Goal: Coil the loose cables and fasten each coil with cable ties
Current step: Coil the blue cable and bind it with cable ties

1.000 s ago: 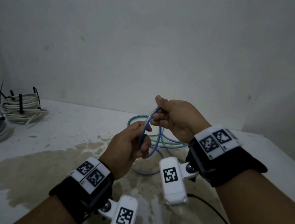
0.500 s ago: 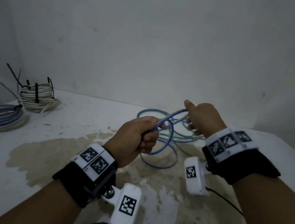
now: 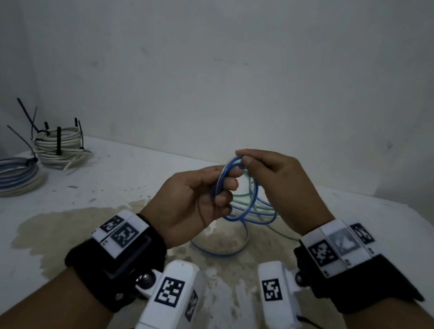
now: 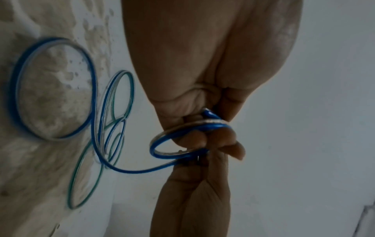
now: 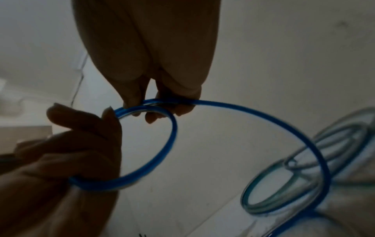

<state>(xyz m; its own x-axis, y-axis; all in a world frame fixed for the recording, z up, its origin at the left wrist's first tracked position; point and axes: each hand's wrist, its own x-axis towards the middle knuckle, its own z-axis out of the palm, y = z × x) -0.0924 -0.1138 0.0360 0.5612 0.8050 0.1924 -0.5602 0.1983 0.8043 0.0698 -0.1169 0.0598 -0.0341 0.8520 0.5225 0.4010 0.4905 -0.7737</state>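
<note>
A small coil of blue cable is in my left hand, whose fingers curl round its lower side above the table. My right hand pinches the top of the same coil between thumb and fingers. From the right wrist view the coil is a ring held by both hands, with a loose blue strand arching down to the table. More loose blue loops and a thin green cable lie under the hands. The left wrist view shows these loops and the green cable spread out.
Two tied coils sit at the far left: a white coil with black cable ties sticking up, and a blue-grey coil in front of it. A brown stain covers the white table. A wall rises close behind.
My right hand has swung back left from its outstretched place and now meets the left hand at the coil's top. The coil in my left hand looks tighter.
</note>
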